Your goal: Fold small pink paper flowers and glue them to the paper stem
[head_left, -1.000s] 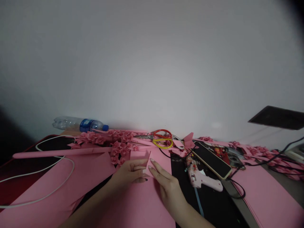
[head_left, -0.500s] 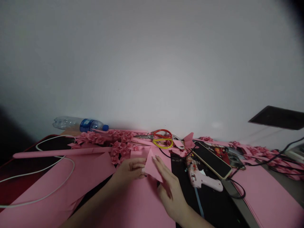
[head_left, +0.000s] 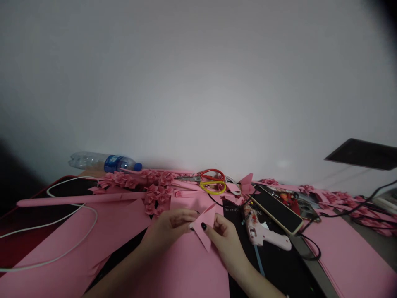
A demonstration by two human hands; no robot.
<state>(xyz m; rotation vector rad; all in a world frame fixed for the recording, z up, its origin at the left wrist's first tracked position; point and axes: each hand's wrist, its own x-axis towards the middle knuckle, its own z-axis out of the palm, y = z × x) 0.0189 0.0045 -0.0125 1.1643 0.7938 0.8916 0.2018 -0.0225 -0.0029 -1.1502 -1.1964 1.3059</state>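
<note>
A small folded piece of pink paper [head_left: 205, 225] is held between my two hands, its creased corner pointing up and to the right. My left hand [head_left: 175, 225] pinches its left edge between thumb and fingers. On the right side, my right hand [head_left: 223, 236] grips it with the thumb lying on the front and the fingers behind. Beneath both hands lies a larger sheet of pink paper [head_left: 186, 269]. The far side of the folded piece is hidden.
Behind my hands are scissors [head_left: 212, 187] with red and yellow handles and pink paper flowers [head_left: 155, 194]. To the right lie a glue gun [head_left: 263, 236], a phone [head_left: 277, 210] and stacked pink sheets [head_left: 356, 256]. A plastic bottle [head_left: 105, 162] and a white cable [head_left: 96, 215] are at left.
The folded paper has turned in my hands and shifted slightly right. My right hand, earlier with fingers stretched along the paper, now pinches it with the thumb in front.
</note>
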